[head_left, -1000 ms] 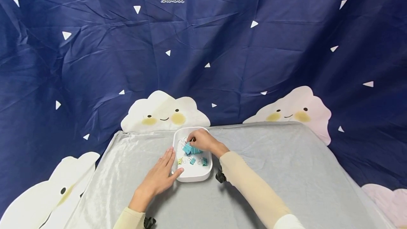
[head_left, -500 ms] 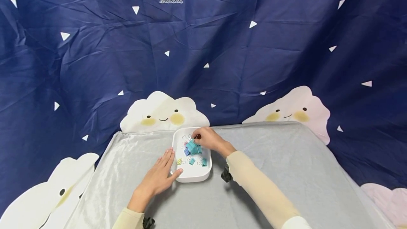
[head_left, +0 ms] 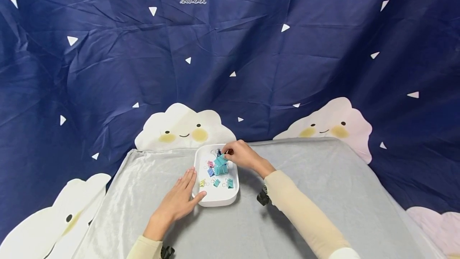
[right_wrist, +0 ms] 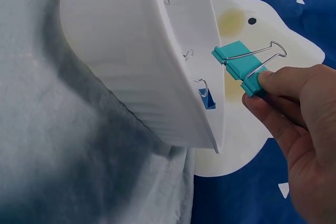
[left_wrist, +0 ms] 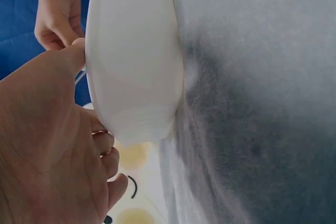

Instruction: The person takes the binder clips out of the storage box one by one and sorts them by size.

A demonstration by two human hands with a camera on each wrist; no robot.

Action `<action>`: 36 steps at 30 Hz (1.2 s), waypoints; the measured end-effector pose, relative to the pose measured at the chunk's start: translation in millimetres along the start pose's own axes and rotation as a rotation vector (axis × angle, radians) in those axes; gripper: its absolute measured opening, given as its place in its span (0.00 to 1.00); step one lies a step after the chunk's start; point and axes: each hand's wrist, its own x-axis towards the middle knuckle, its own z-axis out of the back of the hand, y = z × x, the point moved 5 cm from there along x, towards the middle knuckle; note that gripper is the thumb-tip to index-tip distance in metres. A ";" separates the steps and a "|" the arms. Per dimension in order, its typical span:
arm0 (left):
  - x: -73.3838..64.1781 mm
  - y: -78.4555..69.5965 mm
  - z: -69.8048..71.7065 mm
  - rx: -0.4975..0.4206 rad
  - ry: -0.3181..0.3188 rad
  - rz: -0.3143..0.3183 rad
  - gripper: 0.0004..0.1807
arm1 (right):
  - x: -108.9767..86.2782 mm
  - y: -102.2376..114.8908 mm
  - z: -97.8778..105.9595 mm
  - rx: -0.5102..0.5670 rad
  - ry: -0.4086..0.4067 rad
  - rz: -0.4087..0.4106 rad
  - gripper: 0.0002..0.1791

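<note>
My right hand pinches a teal binder clip by one end between thumb and fingers, over the back right of a white tray. Another large teal binder clip lies in the tray below it. Around that are a pink clip, a blue clip and a dark blue clip. Along the near side sit a yellow clip and two small teal-green ones. My left hand rests against the tray's left side, fingers extended, thumb at the near rim.
The tray stands near the back edge of a table covered with a grey cloth. Behind it hangs a dark blue curtain printed with white clouds and triangles.
My right hand has drawn to the right and slightly back with the teal clip, uncovering the pink, blue and dark blue clips. The left hand has stayed at the tray.
</note>
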 end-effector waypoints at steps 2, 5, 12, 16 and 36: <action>0.0 0.2 0.6 0.001 -0.002 0.000 0.49 | -1.8 -0.3 4.3 -0.010 -0.010 0.008 0.08; 0.0 0.7 0.5 0.001 -0.003 -0.002 0.49 | -5.2 -1.5 10.6 -0.022 -0.028 0.017 0.08; -0.2 0.7 0.6 -0.003 -0.006 0.002 0.49 | -13.8 -10.6 22.0 -0.026 -0.065 0.016 0.07; -0.3 0.4 1.1 -0.006 -0.006 0.004 0.49 | -18.8 -17.4 28.4 -0.016 -0.086 0.010 0.08; -0.6 1.5 0.5 -0.027 0.010 0.011 0.50 | -42.4 -54.7 62.3 0.037 -0.148 -0.070 0.08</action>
